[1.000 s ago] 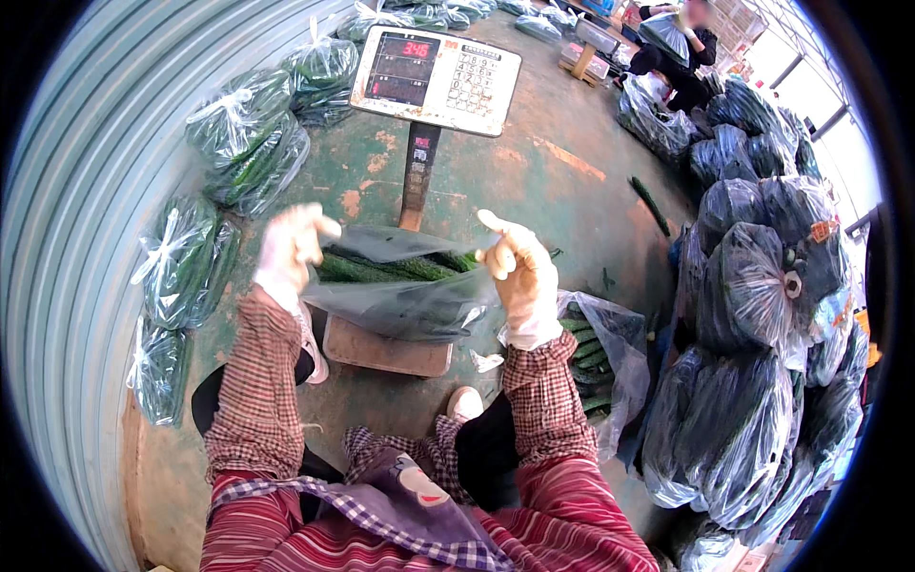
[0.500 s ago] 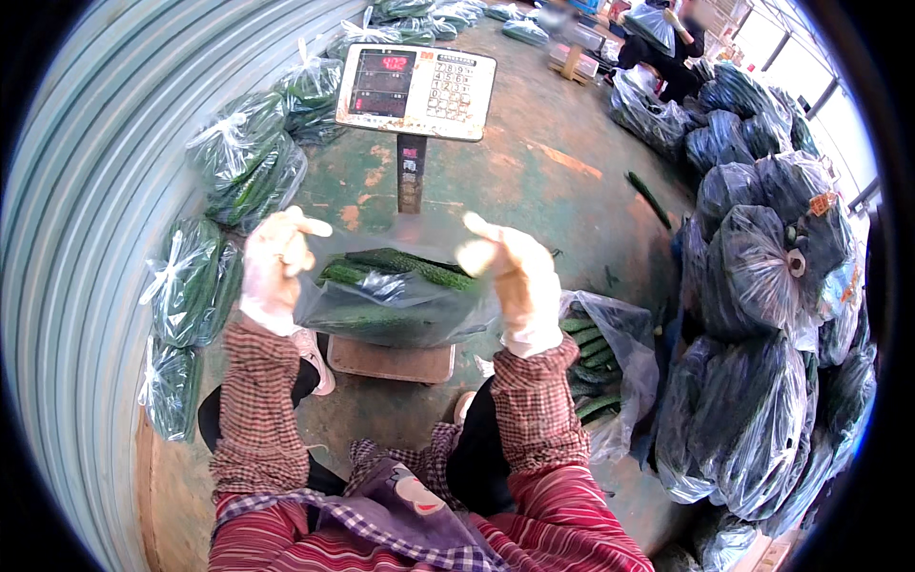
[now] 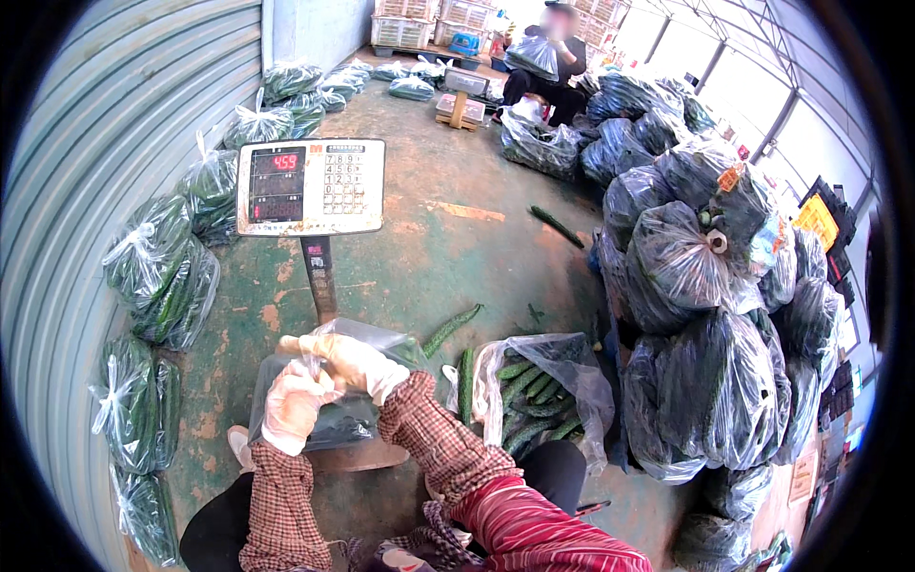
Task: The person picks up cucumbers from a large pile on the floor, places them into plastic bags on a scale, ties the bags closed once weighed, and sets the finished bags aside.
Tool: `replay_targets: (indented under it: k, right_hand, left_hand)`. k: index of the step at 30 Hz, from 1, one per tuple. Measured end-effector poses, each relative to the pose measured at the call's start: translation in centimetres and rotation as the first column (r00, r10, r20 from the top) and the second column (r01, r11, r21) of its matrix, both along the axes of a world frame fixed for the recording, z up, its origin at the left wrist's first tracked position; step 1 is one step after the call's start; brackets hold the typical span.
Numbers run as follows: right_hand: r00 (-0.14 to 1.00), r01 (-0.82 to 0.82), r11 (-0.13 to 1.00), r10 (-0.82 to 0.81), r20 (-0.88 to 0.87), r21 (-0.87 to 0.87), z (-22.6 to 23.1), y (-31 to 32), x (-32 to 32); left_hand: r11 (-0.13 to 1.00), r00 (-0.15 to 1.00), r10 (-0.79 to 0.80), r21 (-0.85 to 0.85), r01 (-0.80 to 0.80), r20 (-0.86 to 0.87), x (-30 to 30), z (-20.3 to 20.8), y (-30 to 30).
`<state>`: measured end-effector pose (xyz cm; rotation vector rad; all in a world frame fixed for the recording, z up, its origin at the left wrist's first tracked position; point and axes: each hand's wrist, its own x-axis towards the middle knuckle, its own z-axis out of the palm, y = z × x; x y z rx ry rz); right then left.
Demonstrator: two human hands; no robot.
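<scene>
On the weighing scale's low platform stands a clear plastic bag holding dark green cucumbers. My left hand, in a pale glove, is closed on the gathered top of this bag. Just above and to its right, my gloved right hand also grips the film, its fingers touching the left hand. Their exact hold is partly hidden. Beyond the bag rises the scale's post with its white display panel, red digits lit. A loose cucumber lies right of the bag.
An opened bag of cucumbers lies to the right, another cucumber beside it. Tied bags line the corrugated wall; large filled bags are piled at right. One cucumber lies farther off. A person holds a bag at the back.
My hands, earlier apart at the two sides of the bag, have come together and gathered its top. The view has swung up and right, showing more of the far room.
</scene>
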<state>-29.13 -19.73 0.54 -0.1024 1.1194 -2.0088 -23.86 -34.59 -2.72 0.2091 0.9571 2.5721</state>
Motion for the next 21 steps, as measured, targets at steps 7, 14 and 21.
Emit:
replay_targets:
  k: [7, 14, 21]
  right_hand:
    - [0.953, 0.209, 0.963, -0.162, -0.255, 0.17, -7.7, 3.0, 0.2]
    - [0.921, 0.027, 0.925, 0.124, -0.369, 0.38, -7.9, 9.1, 0.5]
    - [0.819, 0.415, 0.867, -0.224, -0.529, 0.276, -8.5, 0.9, 1.0]
  left_hand:
    - [0.953, 0.869, -0.262, -0.027, 0.3, 0.421, -3.9, -1.4, -2.5]
    - [0.886, 0.969, 0.223, -0.437, -0.155, 0.108, -6.3, -10.3, -3.9]
    - [0.855, 0.988, -0.067, -0.503, 0.128, 0.138, -1.7, 1.5, -1.2]
